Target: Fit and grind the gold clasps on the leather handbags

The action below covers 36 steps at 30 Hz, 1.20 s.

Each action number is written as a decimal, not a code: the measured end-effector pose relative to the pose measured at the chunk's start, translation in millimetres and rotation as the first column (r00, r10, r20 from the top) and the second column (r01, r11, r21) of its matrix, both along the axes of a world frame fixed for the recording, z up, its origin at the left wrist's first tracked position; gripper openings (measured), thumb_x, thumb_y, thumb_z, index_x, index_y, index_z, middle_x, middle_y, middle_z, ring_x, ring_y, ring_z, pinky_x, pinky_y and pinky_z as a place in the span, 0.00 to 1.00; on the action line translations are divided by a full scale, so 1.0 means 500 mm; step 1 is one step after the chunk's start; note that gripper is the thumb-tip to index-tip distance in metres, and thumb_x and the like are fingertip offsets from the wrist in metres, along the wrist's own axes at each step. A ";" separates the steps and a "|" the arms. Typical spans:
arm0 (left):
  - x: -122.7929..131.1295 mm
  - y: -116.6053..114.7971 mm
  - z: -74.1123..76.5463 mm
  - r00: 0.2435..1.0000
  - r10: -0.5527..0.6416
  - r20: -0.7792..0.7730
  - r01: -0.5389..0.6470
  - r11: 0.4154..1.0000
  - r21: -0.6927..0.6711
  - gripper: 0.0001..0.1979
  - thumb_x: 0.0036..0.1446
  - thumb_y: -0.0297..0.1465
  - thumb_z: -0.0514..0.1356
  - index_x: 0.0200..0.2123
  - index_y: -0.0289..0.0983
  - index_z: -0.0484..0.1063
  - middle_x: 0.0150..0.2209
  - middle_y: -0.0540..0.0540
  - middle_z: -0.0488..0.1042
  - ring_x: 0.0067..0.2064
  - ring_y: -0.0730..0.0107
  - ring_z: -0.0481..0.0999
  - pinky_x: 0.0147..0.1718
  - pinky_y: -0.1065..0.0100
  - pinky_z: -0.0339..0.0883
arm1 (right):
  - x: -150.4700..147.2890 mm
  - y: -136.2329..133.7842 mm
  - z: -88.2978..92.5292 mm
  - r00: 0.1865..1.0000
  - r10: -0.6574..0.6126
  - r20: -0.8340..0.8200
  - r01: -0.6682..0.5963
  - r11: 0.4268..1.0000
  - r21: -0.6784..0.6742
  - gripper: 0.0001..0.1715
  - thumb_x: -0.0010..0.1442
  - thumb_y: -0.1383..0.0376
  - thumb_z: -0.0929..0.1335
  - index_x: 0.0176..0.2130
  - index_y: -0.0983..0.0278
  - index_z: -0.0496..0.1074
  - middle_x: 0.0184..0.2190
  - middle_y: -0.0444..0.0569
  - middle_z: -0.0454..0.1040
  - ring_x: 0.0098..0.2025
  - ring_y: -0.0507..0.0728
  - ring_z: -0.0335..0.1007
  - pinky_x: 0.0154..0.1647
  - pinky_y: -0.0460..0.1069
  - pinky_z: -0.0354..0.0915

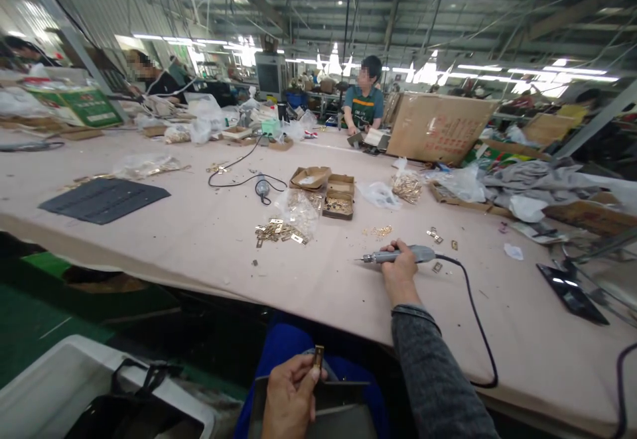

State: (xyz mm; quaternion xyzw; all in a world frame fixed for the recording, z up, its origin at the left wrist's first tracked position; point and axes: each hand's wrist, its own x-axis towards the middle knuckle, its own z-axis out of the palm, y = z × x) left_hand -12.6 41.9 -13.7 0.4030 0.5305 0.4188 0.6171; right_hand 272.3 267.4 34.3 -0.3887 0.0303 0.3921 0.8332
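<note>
My left hand (288,396) is over my lap, thumb and fingers pinching a small gold-coloured metal plate (318,355) upright. Just below it, a dark flat piece (343,386) rests across my lap; its kind is unclear. On the table my right hand (399,273) is wrapped round a grey electric screwdriver (422,253), whose thin bit points left. Its black cord (472,306) curves down toward the table's front edge. Small gold screws or similar bits (382,231) lie beyond the right hand. A few loose metal plates (434,234) lie just past the screwdriver.
A pile of gold plates (281,231) spills from a plastic bag beside small cardboard boxes (339,208). A dark panel (104,199) lies at left, a black phone-like slab (572,293) at right. Across the table stands a co-worker (365,104) near a large carton (440,127).
</note>
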 end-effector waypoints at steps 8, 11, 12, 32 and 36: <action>-0.018 0.005 -0.018 0.999 -0.053 -0.005 0.053 0.999 -0.004 0.24 0.57 0.50 0.66 0.42 0.33 0.80 0.37 0.37 0.81 0.14 0.81 0.65 0.14 0.77 0.53 | -0.017 0.026 -0.024 0.999 -0.007 0.049 0.009 0.999 -0.044 0.20 0.57 0.59 0.74 0.35 0.61 0.59 0.27 0.36 0.68 0.19 0.45 0.60 0.22 0.44 0.69; -0.015 0.009 -0.015 1.000 -0.031 0.005 0.031 0.999 -0.009 0.24 0.56 0.50 0.67 0.40 0.34 0.81 0.36 0.37 0.81 0.13 0.81 0.64 0.13 0.77 0.52 | -0.019 0.030 -0.027 0.998 -0.018 0.056 0.021 0.998 -0.053 0.20 0.57 0.59 0.75 0.35 0.62 0.60 0.27 0.37 0.69 0.19 0.45 0.61 0.22 0.44 0.70; -0.014 0.010 -0.013 1.000 -0.024 0.011 0.024 1.000 -0.013 0.24 0.55 0.50 0.67 0.40 0.34 0.81 0.35 0.37 0.81 0.13 0.81 0.64 0.13 0.77 0.52 | -0.021 0.030 -0.028 0.998 -0.023 0.058 0.026 0.998 -0.055 0.20 0.57 0.59 0.75 0.35 0.62 0.60 0.27 0.37 0.69 0.20 0.45 0.61 0.22 0.44 0.70; -0.009 0.013 -0.002 0.999 -0.044 0.005 0.044 0.999 -0.001 0.25 0.56 0.51 0.66 0.40 0.32 0.79 0.33 0.39 0.81 0.16 0.73 0.72 0.14 0.76 0.58 | -0.038 0.008 -0.001 0.999 -0.009 0.051 0.012 0.998 -0.056 0.21 0.58 0.61 0.75 0.33 0.61 0.58 0.26 0.36 0.67 0.19 0.46 0.60 0.21 0.43 0.69; -0.001 0.016 0.011 0.999 -0.046 0.020 0.046 0.999 0.005 0.21 0.59 0.46 0.64 0.39 0.31 0.79 0.31 0.39 0.81 0.22 0.68 0.78 0.19 0.75 0.67 | -0.044 -0.040 0.036 0.997 0.069 0.014 -0.069 0.997 -0.018 0.13 0.60 0.67 0.72 0.34 0.63 0.62 0.27 0.37 0.67 0.21 0.45 0.60 0.23 0.43 0.69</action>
